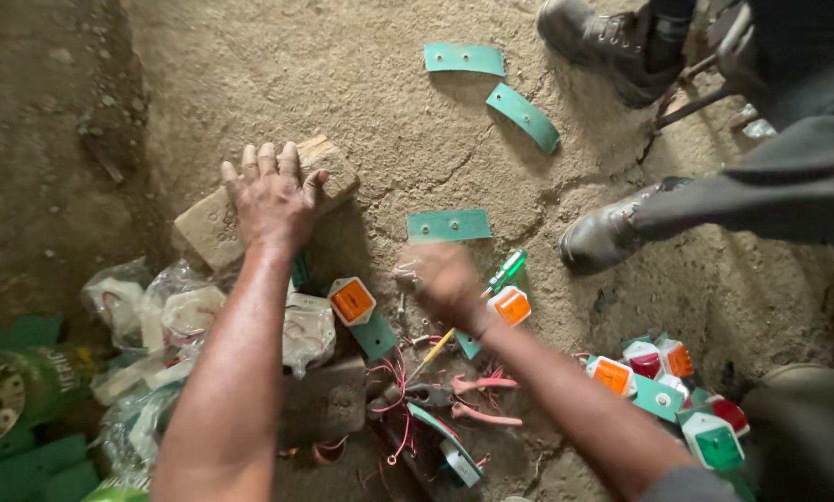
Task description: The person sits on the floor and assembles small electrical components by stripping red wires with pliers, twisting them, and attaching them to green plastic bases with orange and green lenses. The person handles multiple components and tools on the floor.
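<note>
Two bare forearms reach over a dirt floor (249, 56). Left hand (271, 191) lies open, fingers spread, flat on a wooden block (214, 228). Right hand (445, 279) is blurred; its grip cannot be told, beside a green-handled screwdriver (507, 270). Two orange lamps (353, 300) flank it. Three green metal strips (449, 225) lie beyond, near another person's two boots (607, 237).

1. The floor (361, 65) is bare packed earth, sandy brown, rough and gritty, with fine cracks running across its middle.
2. Along the left edge the ground turns darker and lumpier, and a shallow rut (110, 130) runs through it.
3. The light is soft and dim, brightest over the upper middle of the ground and fading into shadow at the left and the lower right.
4. No wall, window or furniture comes into sight.
</note>
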